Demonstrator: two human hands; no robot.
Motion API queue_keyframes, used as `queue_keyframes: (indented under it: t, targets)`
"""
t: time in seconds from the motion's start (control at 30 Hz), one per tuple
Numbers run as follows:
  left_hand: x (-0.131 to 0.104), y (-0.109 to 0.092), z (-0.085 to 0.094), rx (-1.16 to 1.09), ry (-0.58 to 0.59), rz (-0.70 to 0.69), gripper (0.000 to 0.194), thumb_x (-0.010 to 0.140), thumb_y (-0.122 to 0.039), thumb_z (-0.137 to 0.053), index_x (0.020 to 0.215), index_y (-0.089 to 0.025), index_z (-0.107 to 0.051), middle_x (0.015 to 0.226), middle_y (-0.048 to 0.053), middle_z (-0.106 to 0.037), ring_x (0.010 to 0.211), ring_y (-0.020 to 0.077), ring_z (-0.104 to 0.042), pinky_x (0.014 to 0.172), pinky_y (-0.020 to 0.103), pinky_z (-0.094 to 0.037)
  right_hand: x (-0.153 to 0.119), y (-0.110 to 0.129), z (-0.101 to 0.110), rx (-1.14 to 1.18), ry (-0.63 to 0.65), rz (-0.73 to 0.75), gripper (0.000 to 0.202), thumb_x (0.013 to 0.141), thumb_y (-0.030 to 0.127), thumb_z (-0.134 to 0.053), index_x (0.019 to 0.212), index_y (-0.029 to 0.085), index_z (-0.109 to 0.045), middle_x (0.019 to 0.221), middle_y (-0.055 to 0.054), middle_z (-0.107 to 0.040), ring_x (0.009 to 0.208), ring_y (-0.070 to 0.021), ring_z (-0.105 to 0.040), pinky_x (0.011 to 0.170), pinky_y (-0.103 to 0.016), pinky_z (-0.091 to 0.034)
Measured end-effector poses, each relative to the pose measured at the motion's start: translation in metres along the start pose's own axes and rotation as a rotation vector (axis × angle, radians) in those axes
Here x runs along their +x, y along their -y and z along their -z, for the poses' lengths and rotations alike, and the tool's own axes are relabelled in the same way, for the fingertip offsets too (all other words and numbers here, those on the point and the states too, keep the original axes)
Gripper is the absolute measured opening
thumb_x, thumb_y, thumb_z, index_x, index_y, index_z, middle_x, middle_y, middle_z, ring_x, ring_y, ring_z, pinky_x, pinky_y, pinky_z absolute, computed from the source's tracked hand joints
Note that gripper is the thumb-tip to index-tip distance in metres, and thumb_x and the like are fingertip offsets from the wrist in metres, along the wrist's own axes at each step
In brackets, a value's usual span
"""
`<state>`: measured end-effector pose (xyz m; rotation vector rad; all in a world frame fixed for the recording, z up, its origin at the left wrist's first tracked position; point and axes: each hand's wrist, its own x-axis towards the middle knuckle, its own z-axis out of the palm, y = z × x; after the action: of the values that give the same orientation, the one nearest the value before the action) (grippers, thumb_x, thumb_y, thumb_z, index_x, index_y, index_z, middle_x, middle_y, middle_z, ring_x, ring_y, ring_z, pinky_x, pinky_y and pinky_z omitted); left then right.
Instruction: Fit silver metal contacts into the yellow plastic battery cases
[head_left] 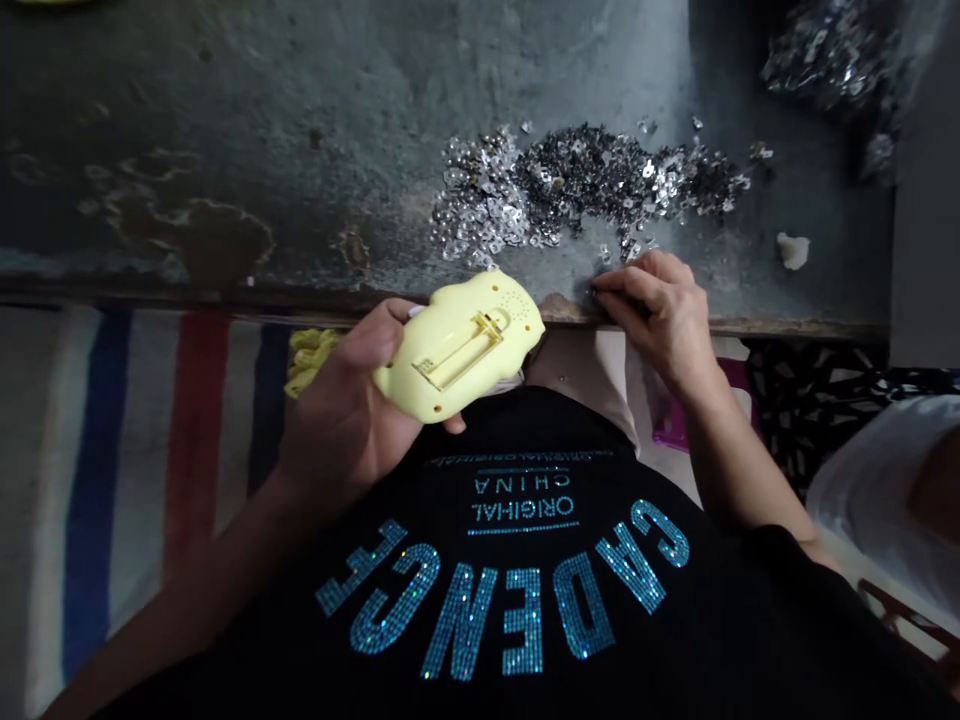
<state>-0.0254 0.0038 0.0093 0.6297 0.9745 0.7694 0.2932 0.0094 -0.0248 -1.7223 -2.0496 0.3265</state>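
Note:
My left hand (pixel 364 400) is closed around a yellow plastic toy casing (pixel 457 345), held just off the table's front edge. Its back faces up, showing an open battery compartment with metal contacts at its upper end, screw holes and a cluster of small speaker holes. My right hand (pixel 664 310) is at the table edge with thumb and forefinger pinched together. A tiny dark bit shows at the fingertips, too small to make out. Just beyond that hand lies a heap of small metal contact pieces (pixel 585 180), some bright silver, some darker.
The worn grey metal table (pixel 337 120) spans the top of the view. A bag of shiny metal pieces (pixel 832 60) lies at the far right, and a whitish lump (pixel 793 250) nearer. Yellow pieces (pixel 311 360) show below the edge at left. Another person's white-clothed part (pixel 885 490) is at right.

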Motion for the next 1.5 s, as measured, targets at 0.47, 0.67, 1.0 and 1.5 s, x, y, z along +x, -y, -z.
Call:
queue_keyframes:
  t: [0.47, 0.67, 1.0, 1.5]
  targets:
    - [-0.003, -0.001, -0.008, -0.078, -0.119, -0.092, 0.031, 0.091, -0.043, -0.085, 0.103, -0.020, -0.068, 0.098, 0.003, -0.067, 0.082, 0.0227, -0.070, 0.040, 0.024, -0.057, -0.062, 0.018, 0.001, 0.216, 0.075, 0.068, 0.009, 0.110, 0.027, -0.075, 0.111, 0.031, -0.084, 0.105, -0.007, -0.081, 0.094, -0.0267, -0.075, 0.083, -0.042, -0.059]
    - [-0.002, 0.000, -0.009, -0.071, -0.089, -0.108, 0.030, 0.090, -0.038, -0.087, 0.102, -0.018, -0.068, 0.099, 0.004, -0.066, 0.086, 0.0236, -0.072, 0.042, 0.024, -0.058, -0.061, 0.030, -0.046, -0.218, 0.602, -0.063, 0.019, 0.115, 0.023, -0.065, 0.111, 0.020, -0.083, 0.114, -0.013, -0.083, 0.091, -0.0219, -0.072, 0.068, -0.033, -0.043]
    - [0.002, 0.014, -0.004, -0.060, -0.038, -0.093, 0.032, 0.090, -0.047, -0.080, 0.103, -0.022, -0.065, 0.103, 0.008, -0.075, 0.084, 0.0275, -0.078, 0.036, 0.027, -0.058, -0.034, 0.051, -0.048, -0.412, 0.789, -0.115, 0.040, 0.114, 0.008, -0.046, 0.132, 0.006, -0.081, 0.129, -0.028, -0.085, 0.112, -0.0342, -0.084, 0.075, -0.037, -0.052]
    - [-0.004, 0.016, -0.007, -0.126, 0.080, -0.010, 0.028, 0.096, -0.041, -0.082, 0.109, -0.022, -0.065, 0.097, 0.001, -0.075, 0.072, 0.0181, -0.073, 0.044, 0.027, -0.066, -0.042, 0.024, -0.028, -0.170, 0.692, -0.262, 0.010, 0.103, 0.022, -0.075, 0.104, 0.018, -0.085, 0.096, -0.009, -0.089, 0.088, -0.0231, -0.083, 0.076, -0.030, -0.057]
